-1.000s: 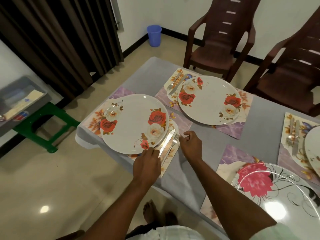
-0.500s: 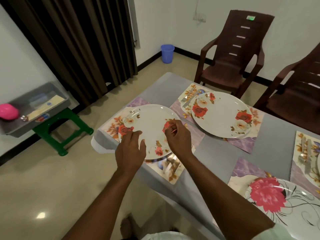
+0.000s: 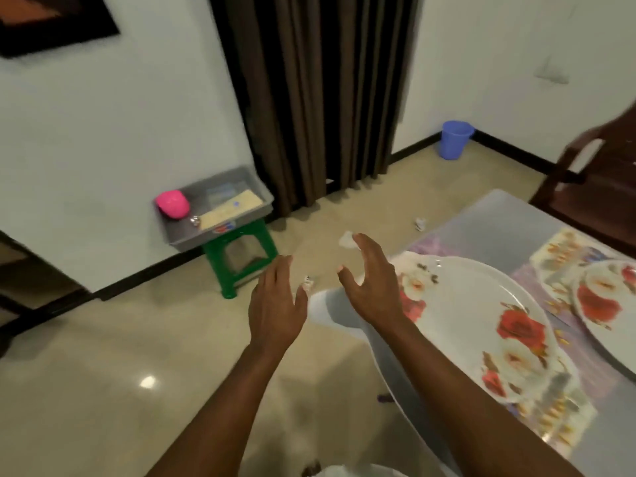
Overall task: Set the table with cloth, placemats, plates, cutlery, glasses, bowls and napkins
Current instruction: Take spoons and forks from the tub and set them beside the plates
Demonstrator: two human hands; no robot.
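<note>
- My left hand [image 3: 277, 306] and right hand [image 3: 370, 282] both hang spread and empty in the air; neither grip holds anything.
- The near plate [image 3: 481, 325] sits on its placemat [image 3: 557, 418] at the counter [image 3: 495, 218] corner, just right of my right hand.
- I judge the next step is fetching glasses, bowls or napkins from the grey tray [image 3: 220, 232] on the green stool [image 3: 241, 259]; I should turn squarely first.
- A pink bowl [image 3: 173, 203] rests in the tray.
- Small scraps [image 3: 420, 223] on the floor lie along that path.
</note>
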